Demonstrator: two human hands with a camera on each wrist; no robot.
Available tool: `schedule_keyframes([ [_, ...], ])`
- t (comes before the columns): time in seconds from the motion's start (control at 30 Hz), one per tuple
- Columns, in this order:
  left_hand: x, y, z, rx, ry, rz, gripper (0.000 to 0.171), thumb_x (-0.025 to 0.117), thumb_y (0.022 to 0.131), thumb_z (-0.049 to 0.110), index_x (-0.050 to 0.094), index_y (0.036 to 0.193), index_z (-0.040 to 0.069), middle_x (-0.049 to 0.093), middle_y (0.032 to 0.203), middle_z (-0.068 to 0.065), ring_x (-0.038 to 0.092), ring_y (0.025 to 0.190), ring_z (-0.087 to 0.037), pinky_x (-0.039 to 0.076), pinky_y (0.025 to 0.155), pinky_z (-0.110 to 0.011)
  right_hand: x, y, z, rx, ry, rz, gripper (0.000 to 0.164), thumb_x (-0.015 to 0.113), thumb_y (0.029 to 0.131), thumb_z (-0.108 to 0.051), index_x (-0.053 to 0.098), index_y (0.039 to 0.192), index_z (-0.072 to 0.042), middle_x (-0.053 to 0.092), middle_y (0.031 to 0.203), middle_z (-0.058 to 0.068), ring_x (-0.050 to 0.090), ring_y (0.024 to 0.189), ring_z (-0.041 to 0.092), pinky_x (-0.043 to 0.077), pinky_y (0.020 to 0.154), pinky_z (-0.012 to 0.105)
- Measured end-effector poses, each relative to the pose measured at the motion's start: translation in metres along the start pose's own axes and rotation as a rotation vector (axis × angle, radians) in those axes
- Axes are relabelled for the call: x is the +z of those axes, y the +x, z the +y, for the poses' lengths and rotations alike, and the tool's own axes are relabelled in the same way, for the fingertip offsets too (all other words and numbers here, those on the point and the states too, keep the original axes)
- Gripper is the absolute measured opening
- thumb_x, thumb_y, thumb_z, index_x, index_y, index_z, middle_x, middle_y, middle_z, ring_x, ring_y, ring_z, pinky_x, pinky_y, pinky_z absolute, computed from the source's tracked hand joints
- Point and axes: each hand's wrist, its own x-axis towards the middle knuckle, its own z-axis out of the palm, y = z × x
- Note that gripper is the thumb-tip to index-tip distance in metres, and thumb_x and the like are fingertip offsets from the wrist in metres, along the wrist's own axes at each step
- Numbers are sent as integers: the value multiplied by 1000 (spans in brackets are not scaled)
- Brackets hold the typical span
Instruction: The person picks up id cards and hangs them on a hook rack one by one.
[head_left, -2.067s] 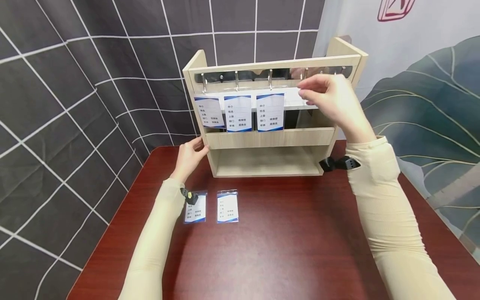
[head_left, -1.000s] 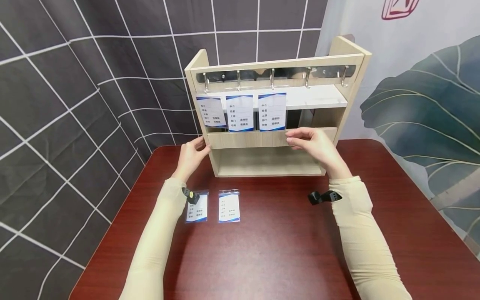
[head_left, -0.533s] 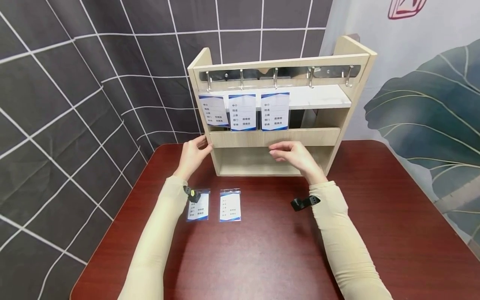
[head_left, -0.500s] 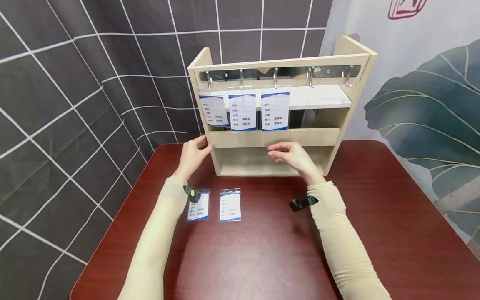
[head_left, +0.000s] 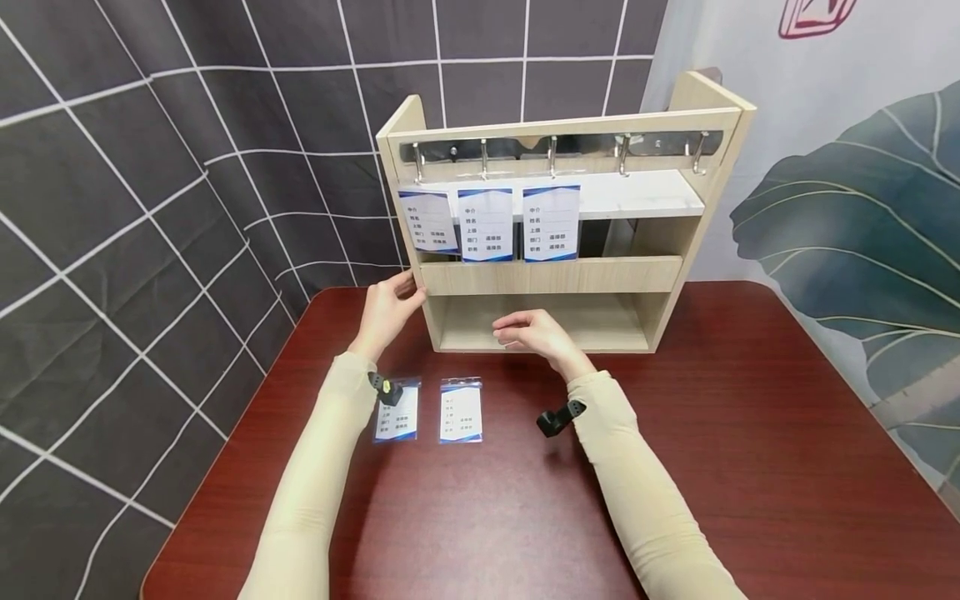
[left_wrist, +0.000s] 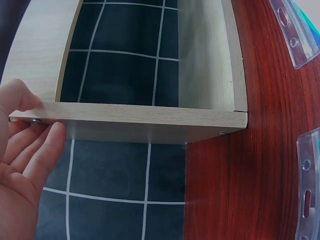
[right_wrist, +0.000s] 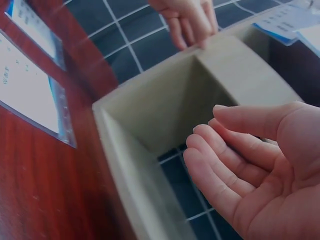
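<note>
My left hand (head_left: pixel 386 315) grips the left side panel of a pale wooden rack (head_left: pixel 603 275). In the left wrist view the thumb lies on the front edge of the panel (left_wrist: pixel 150 114), with the fingers behind it. My right hand (head_left: pixel 536 335) hangs in front of the rack's lower opening, fingers loosely bent, holding nothing. In the right wrist view its palm and fingertips show bare. Two badge cards in clear sleeves lie on the table: the right card (head_left: pixel 461 410) in full view, the left card (head_left: pixel 397 414) partly behind the left wrist camera.
Three badge cards, a left one (head_left: pixel 429 222), a middle one (head_left: pixel 486 225) and a right one (head_left: pixel 551 223), hang from the rack's metal hooks. The two rightmost hooks (head_left: pixel 624 156) carry nothing. The rack stands on a dark red table (head_left: pixel 675 467) before a black grid-patterned curtain (head_left: pixel 247 100).
My right hand has come down from the fourth hook and moved left, past the front board to the lower opening. My left hand keeps its grip on the side panel.
</note>
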Motion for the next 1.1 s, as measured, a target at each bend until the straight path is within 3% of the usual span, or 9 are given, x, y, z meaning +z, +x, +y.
schedule_keyframes([
  [0.43,-1,1,0,0,3,-4,40,68,93,12,66,130,-2,70,120,-20,69,112,-30,56,95,-41,28,18,22,71,-29,-10,35,67,93,-5,64,124,11,71,114,21,66,110,36,58,90,36],
  [0.77,0,0,1,-8,-14,-3,40,69,93,11,65,129,-4,70,119,-21,68,112,-30,56,95,-41,44,22,34,85,-46,-33,34,69,91,-4,65,123,10,69,118,22,68,108,31,57,93,38],
  [1.1,1,-1,2,-18,-12,-2,39,69,93,11,65,129,-5,70,119,-22,68,112,-30,55,96,-40,54,23,40,78,-228,-56,39,76,85,-14,69,119,3,69,119,13,61,100,20,52,88,31],
])
